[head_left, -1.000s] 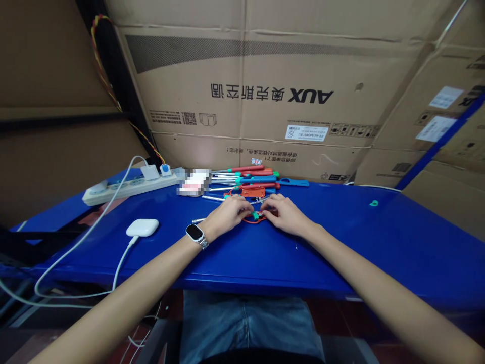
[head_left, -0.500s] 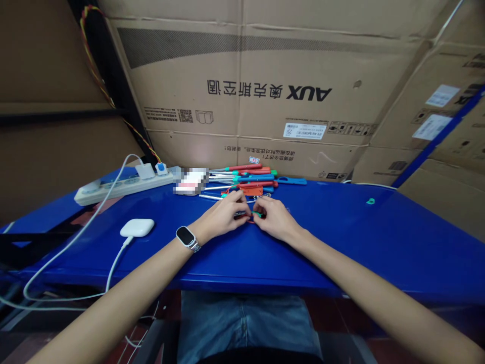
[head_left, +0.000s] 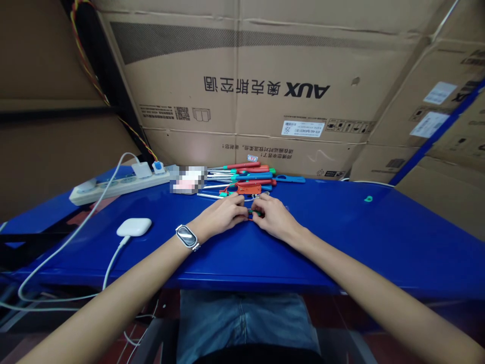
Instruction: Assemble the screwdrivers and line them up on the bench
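My left hand (head_left: 229, 213), with a watch on its wrist, has its fingers bent into a pinch over the blue table. Facing it, my right hand (head_left: 272, 214) pinches too, its fingertips close to the left ones. Between them shows a small green piece (head_left: 257, 213) at the right fingertips. A thin red-orange strand (head_left: 250, 219) lies by the left fingertips; the fingers hide most of both. Just beyond the hands is a flat orange piece (head_left: 249, 189) with a loop of cord.
Behind are several long-shafted tools (head_left: 257, 176) with red and blue handles, and a blue strip (head_left: 290, 179). A power strip (head_left: 109, 188) and a white case (head_left: 134, 227) on a cable lie left. A small green ring (head_left: 368, 199) lies right. Cardboard (head_left: 265, 50) stands behind.
The view has shifted slightly. My left wrist has turned a little, and its fingers now cover more of the small pieces. Both hands stay close together.
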The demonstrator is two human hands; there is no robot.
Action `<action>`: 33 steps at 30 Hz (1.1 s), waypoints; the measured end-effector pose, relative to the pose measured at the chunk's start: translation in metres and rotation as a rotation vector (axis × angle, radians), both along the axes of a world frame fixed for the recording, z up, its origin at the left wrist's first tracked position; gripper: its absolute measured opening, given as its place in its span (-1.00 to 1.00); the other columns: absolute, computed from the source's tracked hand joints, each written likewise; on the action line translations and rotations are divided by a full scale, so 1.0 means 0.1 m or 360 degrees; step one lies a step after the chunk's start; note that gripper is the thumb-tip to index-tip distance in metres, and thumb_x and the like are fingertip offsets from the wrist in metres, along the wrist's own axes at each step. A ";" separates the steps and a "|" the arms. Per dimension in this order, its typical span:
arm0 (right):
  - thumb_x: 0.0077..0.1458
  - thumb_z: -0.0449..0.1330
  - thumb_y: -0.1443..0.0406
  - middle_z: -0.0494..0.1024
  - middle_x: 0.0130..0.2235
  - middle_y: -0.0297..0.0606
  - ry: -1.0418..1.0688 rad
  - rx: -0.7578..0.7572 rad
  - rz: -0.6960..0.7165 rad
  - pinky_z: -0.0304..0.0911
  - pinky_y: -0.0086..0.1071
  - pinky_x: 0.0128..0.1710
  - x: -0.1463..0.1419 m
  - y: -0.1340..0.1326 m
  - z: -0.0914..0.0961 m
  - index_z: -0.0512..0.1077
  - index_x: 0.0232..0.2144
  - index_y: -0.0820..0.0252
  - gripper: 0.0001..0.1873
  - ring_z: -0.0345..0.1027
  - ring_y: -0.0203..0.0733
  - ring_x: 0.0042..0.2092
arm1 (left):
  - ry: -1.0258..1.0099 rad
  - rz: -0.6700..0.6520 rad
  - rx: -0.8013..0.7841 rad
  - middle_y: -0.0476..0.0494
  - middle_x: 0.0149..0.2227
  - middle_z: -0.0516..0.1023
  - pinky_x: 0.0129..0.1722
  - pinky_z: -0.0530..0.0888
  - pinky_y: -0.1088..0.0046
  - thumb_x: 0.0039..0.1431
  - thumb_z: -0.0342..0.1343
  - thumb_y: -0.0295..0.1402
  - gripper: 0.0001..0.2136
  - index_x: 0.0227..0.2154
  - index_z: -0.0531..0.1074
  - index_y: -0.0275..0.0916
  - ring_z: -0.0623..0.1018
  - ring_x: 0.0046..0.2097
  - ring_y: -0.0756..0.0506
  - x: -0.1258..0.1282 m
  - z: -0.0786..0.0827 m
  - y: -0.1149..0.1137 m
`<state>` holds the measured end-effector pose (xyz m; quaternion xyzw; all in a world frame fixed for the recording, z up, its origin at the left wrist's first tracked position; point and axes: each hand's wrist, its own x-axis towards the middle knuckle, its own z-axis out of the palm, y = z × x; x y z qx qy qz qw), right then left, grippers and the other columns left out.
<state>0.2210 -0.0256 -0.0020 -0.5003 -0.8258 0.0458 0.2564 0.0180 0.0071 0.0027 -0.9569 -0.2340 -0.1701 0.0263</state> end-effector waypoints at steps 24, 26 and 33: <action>-0.01 0.20 0.42 0.45 -0.34 -0.28 0.0071 -0.0061 -0.0158 0.14 -0.40 -0.33 -0.02 0.04 -0.01 0.41 -0.40 0.19 -0.93 0.31 -0.24 -0.35 | -0.0011 0.0027 -0.0029 -0.12 -0.28 0.38 -0.20 0.37 0.38 0.35 0.01 -0.34 -0.80 -0.27 0.53 -0.23 0.41 -0.21 -0.11 0.00 -0.03 0.01; -0.01 0.19 0.42 0.45 -0.34 -0.27 0.0035 -0.0056 -0.0152 0.13 -0.40 -0.33 -0.03 0.04 -0.01 0.42 -0.40 0.18 -0.92 0.31 -0.24 -0.34 | -0.0010 0.0027 -0.0026 -0.13 -0.27 0.39 -0.19 0.38 0.38 0.35 0.02 -0.35 -0.81 -0.27 0.53 -0.24 0.41 -0.20 -0.11 0.00 -0.03 0.01; 0.02 0.18 0.43 0.45 -0.32 -0.26 -0.0095 -0.0096 -0.0151 0.09 -0.39 -0.35 -0.04 0.00 0.07 0.44 -0.45 0.18 -0.92 0.31 -0.23 -0.34 | -0.0015 0.0024 -0.0042 -0.13 -0.27 0.39 -0.18 0.38 0.37 0.35 0.01 -0.33 -0.80 -0.26 0.53 -0.23 0.42 -0.19 -0.11 0.00 -0.03 0.01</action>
